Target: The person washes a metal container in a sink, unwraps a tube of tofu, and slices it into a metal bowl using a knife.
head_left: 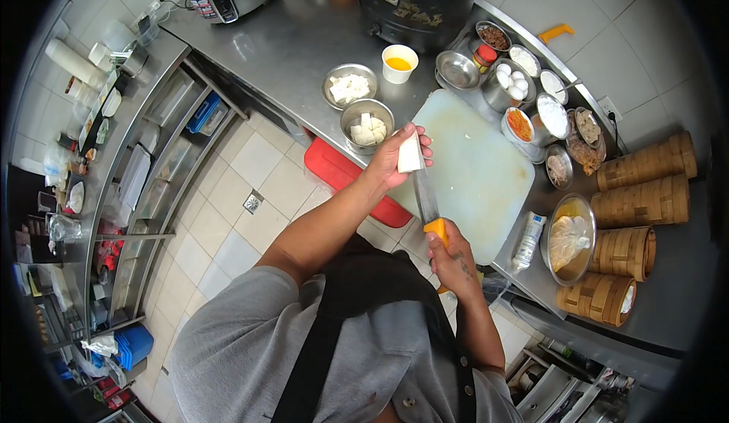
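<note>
My left hand is wrapped around a white block of what looks like tofu, held above the near left edge of a white cutting board. In my right hand is the yellow handle of a knife. Its long blade points away from me, and the tip end lies against or right beside the block; I cannot tell whether it cuts in. Just past my left hand stands a metal bowl of white cubes. Behind it is a second bowl with white crumbly pieces.
A cup of yellow liquid stands near a black soup warmer. Eggs, shredded orange food and powders fill containers beyond the board. Bamboo steamers and a bowl with a plastic bag are at right.
</note>
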The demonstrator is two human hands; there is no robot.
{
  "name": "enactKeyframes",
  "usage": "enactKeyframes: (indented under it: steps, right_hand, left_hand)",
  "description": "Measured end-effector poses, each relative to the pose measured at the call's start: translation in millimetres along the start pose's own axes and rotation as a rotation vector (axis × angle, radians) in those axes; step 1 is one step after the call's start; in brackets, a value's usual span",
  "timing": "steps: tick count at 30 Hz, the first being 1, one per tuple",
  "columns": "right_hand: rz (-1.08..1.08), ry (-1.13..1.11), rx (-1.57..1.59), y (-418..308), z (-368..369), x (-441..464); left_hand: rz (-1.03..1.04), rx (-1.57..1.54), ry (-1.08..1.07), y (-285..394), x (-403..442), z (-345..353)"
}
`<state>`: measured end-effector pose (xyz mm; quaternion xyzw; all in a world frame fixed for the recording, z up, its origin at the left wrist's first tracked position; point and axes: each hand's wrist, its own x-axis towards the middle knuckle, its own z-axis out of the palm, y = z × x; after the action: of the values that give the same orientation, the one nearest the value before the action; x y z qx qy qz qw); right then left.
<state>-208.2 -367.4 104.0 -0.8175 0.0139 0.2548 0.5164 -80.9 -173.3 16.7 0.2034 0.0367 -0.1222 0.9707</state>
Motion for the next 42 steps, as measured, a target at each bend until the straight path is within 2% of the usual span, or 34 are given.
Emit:
enactKeyframes:
  steps: [5,7,10,13,17,20,23,26,29,30,33,37,42]
  right_hand:
    - [0.056,-0.124,0.026,2.3,-3.7,5.1]
    - [0.06,-0.182,0.144,13.6,-3.6,11.5]
    - [0.103,-0.304,0.395,22.9,-9.7,19.9]
    - [0.163,-0.433,0.728,38.7,-15.4,26.3]
    - [0.239,-0.576,1.097,58.8,-14.3,31.4]
    - [0.29,-0.66,1.274,61.3,-9.8,31.1]
    - [0.276,-0.729,1.258,54.2,-9.5,28.4]
    - [0.095,-0.619,1.108,29.3,-16.9,10.8]
    - [-0.198,-0.078,0.409,22.7,-29.2,5.4]
    - [-0.153,0.089,0.16,16.6,-37.7,1.7]
    - [-0.274,0.276,-0.258,16.9,-51.8,3.5]
    - [-0.439,0.284,-0.395,15.5,-52.6,5.2]
    - [-0.379,0.207,-0.418,14.8,-45.8,4.7]
  left_hand:
    - [-0.013,0.06,0.032,-0.8,1.9,-0.9]
    - [-0.029,0.055,0.024,-1.5,3.0,-2.9]
    - [-0.097,0.229,0.196,-2.8,8.4,-0.9]
    - [-0.199,0.067,0.283,4.4,0.3,8.8]
    - [-0.144,0.012,0.255,-3.3,-3.6,3.1]
    - [-0.113,-0.029,0.231,-10.0,-3.1,-4.3]
    - [-0.107,0.007,0.217,-12.2,0.0,-11.1]
    - [-0.184,0.12,0.183,-6.2,3.3,-17.3]
    - [-0.321,0.266,0.071,13.8,0.4,-17.3]
    - [-0.357,0.308,0.014,19.7,-0.7,-15.4]
    - [-0.43,0.341,-0.093,33.1,-8.0,-2.7]
    - [-0.441,0.308,-0.133,41.2,-14.6,9.4]
    - [-0.425,0.229,-0.145,39.3,-19.1,14.8]
